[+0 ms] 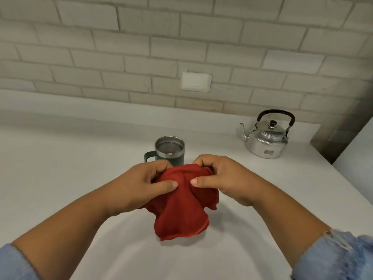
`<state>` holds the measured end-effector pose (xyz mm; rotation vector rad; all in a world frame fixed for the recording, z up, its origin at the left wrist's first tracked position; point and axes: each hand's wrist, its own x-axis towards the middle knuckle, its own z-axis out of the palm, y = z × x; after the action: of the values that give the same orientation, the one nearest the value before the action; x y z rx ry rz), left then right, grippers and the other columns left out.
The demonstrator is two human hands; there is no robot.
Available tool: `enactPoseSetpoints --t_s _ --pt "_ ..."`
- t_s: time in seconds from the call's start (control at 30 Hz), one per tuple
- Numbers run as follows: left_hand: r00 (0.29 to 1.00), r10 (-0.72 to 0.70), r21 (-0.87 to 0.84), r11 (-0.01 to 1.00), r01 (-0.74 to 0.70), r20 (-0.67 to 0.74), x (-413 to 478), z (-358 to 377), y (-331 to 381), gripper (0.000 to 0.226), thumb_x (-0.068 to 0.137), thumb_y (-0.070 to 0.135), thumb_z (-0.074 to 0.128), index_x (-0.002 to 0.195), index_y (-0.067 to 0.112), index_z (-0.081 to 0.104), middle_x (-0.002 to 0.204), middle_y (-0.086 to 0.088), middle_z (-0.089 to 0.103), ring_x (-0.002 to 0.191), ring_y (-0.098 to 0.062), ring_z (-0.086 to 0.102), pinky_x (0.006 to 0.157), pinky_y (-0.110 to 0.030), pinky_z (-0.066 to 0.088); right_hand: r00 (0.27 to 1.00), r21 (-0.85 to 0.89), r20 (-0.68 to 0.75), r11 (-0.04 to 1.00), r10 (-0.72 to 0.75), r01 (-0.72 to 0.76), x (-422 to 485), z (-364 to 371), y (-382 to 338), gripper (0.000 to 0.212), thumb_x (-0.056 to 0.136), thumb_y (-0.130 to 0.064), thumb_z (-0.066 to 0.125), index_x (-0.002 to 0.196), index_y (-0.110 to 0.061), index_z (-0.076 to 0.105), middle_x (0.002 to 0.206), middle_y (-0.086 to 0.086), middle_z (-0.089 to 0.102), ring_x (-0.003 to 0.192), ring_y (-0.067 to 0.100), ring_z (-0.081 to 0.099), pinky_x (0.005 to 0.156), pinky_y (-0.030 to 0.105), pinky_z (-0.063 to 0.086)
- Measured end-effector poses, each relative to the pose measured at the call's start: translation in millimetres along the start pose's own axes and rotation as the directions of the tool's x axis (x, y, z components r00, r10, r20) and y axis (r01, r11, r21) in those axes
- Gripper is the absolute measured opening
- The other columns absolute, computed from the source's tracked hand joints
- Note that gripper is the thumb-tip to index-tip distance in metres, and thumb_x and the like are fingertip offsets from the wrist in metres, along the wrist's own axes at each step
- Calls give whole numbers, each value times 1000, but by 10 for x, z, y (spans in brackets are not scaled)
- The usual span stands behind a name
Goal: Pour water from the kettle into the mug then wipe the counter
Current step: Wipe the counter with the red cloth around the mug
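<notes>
Both my hands hold a red cloth (181, 207) above the white counter (70, 158). My left hand (145, 182) pinches its left top edge and my right hand (222, 176) pinches its right top edge, so the cloth hangs down in folds between them. Just behind the hands stands a dark green mug (169, 150) with a steel rim, its handle pointing left and its lower part hidden by my fingers. A shiny metal kettle (266, 138) with a black handle sits upright at the back right, spout facing left.
A grey brick wall runs along the back of the counter, with a white cover plate (195, 81) set in it. The counter ends at a corner on the right, beyond the kettle. Light blue sleeves cover my forearms near the bottom corners.
</notes>
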<state>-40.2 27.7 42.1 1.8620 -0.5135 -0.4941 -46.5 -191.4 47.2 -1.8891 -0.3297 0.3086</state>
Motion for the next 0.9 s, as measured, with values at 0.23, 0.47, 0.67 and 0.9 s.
enactPoseSetpoints --t_s 0.23,0.47,0.67,0.9 --pt "988 -123 195 971 140 -96 -174 -903 -360 24 71 32 73 88 16 68 89 -16 70 78 -31 64 78 -44 50 996 -180 -40 981 -79 71 644 324 -349 6 85 -19 64 87 -24 63 84 -3 67 75 13 63 73 31 52" --pt "972 -47 -162 987 9 -232 -242 -1971 -679 35 62 21 76 92 8 65 81 -16 67 75 -31 64 78 -40 53 971 -408 -143 905 -191 118 1491 758 -682 11 87 -18 58 88 -27 51 80 -3 61 65 10 56 57 21 45" --pt "849 -16 -295 941 -165 -528 47 -2602 -1039 27 81 -2 62 79 24 54 70 -8 60 61 -23 49 59 -32 40 964 -597 -152 798 -217 85 2327 1082 -691 31 84 4 43 95 -25 45 98 2 53 77 19 53 60 24 44" --pt "797 39 203 974 106 -603 663 -2935 -1460 32 89 0 48 88 20 72 107 4 62 93 -17 57 80 -24 43 982 -736 -175 652 77 -182 3131 1204 -401 31 82 6 49 105 -7 65 112 7 58 104 27 57 90 31 46"
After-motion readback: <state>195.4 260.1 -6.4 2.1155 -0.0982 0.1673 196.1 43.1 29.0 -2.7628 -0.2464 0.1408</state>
